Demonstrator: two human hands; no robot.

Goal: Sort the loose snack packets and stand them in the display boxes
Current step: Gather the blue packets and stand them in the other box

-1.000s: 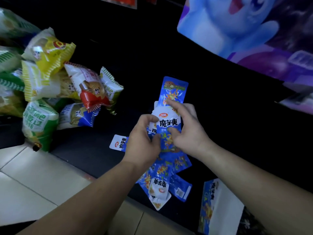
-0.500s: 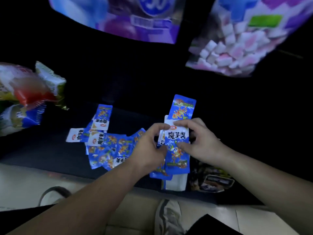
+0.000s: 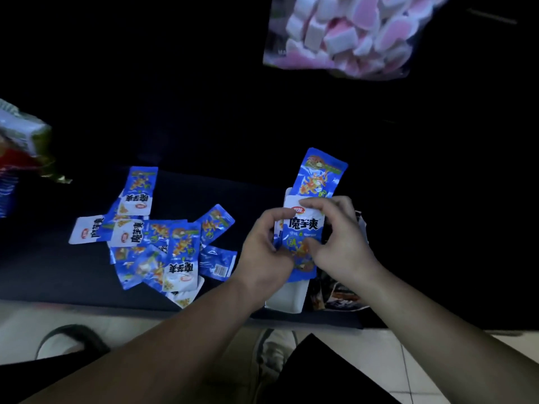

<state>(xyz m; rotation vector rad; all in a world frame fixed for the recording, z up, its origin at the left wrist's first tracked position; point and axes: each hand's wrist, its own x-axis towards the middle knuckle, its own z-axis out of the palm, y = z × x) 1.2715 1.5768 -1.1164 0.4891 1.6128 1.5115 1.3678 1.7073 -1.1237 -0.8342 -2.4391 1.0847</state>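
Note:
Both hands hold a stack of blue-and-white snack packets [image 3: 306, 228] above a white display box [image 3: 288, 298] at the shelf's front edge. My left hand [image 3: 262, 246] grips the stack's left side and my right hand [image 3: 335, 237] pinches its right side and top. One packet [image 3: 319, 173] sticks out above the rest. A loose pile of several matching blue packets [image 3: 163, 240] lies flat on the dark shelf to the left of my hands.
A dark-printed box or packet [image 3: 341, 295] lies right of the white box. A bag of pink-and-white marshmallows [image 3: 344, 33] hangs at the upper right. Bigger snack bags [image 3: 20, 141] sit at the far left. Tiled floor and my shoes [image 3: 271, 345] show below the shelf edge.
The view has swung right and down: the big snack bags have slid off to the left and the loose pile has come into view. Both hands keep their hold on the stack.

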